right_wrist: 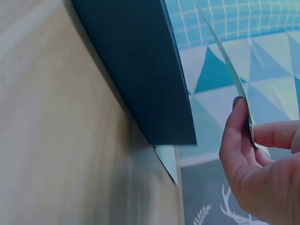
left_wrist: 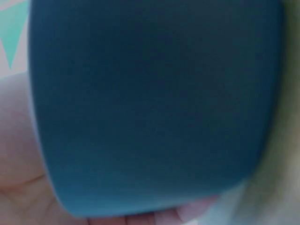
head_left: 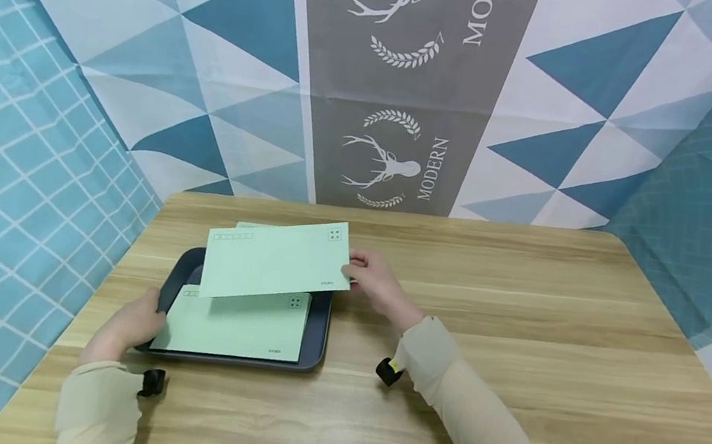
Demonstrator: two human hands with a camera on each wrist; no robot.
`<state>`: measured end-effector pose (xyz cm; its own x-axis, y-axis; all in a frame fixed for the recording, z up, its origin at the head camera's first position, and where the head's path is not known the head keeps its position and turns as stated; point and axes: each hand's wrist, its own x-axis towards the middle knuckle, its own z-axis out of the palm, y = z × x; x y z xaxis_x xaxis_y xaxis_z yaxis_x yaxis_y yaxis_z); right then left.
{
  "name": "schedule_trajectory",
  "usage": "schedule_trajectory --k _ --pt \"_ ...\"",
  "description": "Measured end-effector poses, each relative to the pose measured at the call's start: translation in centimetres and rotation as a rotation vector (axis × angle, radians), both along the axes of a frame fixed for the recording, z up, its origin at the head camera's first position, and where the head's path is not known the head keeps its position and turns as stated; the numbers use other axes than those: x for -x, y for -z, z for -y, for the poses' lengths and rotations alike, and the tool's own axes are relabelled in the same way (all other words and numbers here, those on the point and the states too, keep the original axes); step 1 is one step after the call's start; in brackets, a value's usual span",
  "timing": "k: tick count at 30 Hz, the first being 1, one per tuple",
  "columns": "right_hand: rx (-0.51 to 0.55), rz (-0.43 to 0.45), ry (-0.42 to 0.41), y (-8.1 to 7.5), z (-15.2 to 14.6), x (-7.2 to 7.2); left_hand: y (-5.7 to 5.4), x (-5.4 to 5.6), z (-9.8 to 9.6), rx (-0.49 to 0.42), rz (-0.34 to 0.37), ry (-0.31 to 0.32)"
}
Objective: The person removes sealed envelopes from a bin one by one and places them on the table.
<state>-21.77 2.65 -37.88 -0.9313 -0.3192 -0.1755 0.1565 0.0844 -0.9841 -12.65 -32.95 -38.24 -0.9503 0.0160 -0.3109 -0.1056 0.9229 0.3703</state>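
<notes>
In the head view a pale green envelope hangs tilted above a dark blue-grey tray. My right hand pinches its right end between thumb and fingers, as the right wrist view also shows. Another green envelope lies in the front of the tray. My left hand grips the tray's left side; up close, the left wrist view has the tray wall with fingertips under its lower edge. Behind the raised envelope, part of a further green envelope shows beyond the tray.
The tray stands on the left part of a wood-grain table. A patterned cloth wall rises behind the table's back edge, and a blue tiled-pattern wall runs along the left.
</notes>
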Motion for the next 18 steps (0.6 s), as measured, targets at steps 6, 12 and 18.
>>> schedule_trajectory --k 6,12,18 --pt "-0.004 -0.002 0.016 -0.5 -2.0 0.8 0.7 -0.7 0.4 0.008 -0.073 0.021" --pt "-0.003 -0.005 0.065 -0.6 -4.3 1.7 1.4 -1.0 0.2 0.026 -0.144 0.023" --pt "-0.045 -0.028 0.118 -0.5 -6.3 3.3 1.5 -0.7 0.0 0.032 -0.127 0.026"
